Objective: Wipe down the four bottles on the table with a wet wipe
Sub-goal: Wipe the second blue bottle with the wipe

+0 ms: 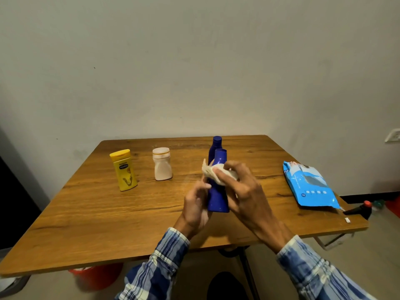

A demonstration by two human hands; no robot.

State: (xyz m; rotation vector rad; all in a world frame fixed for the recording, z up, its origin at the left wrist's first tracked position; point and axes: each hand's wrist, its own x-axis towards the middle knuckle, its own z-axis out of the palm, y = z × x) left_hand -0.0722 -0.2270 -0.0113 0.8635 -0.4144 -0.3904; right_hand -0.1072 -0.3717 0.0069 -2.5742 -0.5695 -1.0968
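My left hand [195, 207] grips the lower body of a dark blue bottle [218, 197], held upright above the wooden table [97, 213]. My right hand [242, 187] presses a crumpled white wet wipe [213, 173] against the bottle's upper part, just under its blue cap. A second dark blue bottle [216, 145] stands right behind it, mostly hidden. Further left on the table stand a white bottle [162, 167] and a yellow bottle [125, 171], both upright and apart from my hands.
A blue wet-wipe pack [311, 187] lies near the table's right edge, with a small white scrap [347, 220] by the corner. A red bucket [95, 278] sits under the table's front left. A wall runs just behind the table.
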